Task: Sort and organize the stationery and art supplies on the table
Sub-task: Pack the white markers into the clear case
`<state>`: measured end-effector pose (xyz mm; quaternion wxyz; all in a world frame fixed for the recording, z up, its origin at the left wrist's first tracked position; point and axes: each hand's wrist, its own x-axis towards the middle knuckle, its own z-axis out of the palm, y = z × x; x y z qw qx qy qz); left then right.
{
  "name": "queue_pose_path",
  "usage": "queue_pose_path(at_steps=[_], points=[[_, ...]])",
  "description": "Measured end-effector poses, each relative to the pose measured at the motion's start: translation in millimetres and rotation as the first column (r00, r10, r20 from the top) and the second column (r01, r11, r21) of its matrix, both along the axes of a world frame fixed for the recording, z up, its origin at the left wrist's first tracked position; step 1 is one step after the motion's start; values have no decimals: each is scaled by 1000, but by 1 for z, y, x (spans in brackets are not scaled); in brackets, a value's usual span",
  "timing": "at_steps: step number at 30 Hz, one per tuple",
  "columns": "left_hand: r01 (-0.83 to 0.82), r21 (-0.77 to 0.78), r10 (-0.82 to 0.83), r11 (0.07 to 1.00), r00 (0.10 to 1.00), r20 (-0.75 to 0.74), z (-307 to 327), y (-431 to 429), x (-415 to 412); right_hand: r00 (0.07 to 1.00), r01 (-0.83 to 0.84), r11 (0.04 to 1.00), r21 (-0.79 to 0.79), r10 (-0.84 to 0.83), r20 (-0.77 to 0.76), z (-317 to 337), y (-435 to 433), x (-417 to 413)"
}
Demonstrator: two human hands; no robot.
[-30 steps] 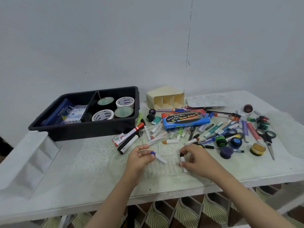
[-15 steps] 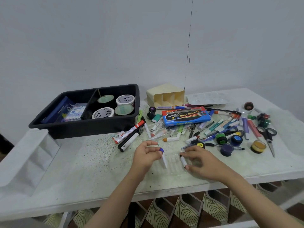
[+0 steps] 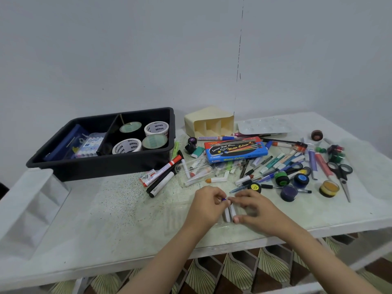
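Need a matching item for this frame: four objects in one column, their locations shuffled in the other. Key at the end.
Things
1. white printed tape roll
2. black-handled steel scissors
3. blue cardboard water-colour box
4. small white tubes

Places
A. just in front of the cream plastic organiser
B. pinched between left hand and right hand
C. right compartment of the black plastic tray
D. far right end of the clutter

Pairs: 1-C, 2-D, 3-A, 4-B

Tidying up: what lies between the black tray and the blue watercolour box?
In the head view, a green highlighter, two small dark pots and a teal eraser lie there.
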<state>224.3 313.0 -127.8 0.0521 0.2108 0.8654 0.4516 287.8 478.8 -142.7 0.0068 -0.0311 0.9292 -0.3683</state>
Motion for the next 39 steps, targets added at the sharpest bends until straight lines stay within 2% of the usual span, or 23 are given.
queue_pose_path(at_steps=[3,5,8,11,20,28,36,39], points=[[53,-76,-65,996,984,-165,0,-7,1,1000,-3,1000,4,3,-3,-1,1,-1],[107,-88,-123,990,971,-204,-2,-12,-2,1000,-2,1000,3,2,-5,-2,1,-1],[206,-153,-228,967,963,-144,-7,-19,-7,1000,-1,1000,-3,1,-12,-3,1,-1],[238,-194,-264,952,957,-119,-11,-22,-8,1000,-2,1000,-4,2,-12,-3,2,-1],[235,-167,-256,958,959,-121,-11,-21,-6,998,36,999,-27,-37,-48,-3,-1,1],[203,-217,-238,955,960,-147,-11,-19,-4,994,9,1000,-4,-9,-109,-4,-3,4],[219,-156,-238,963,965,-114,-11,-19,-6,997,9,1000,20,-7,-76,1,-2,0],[248,-125,-265,961,955,-136,-10,-21,-8,988,23,999,44,-16,-151,12,-1,0]])
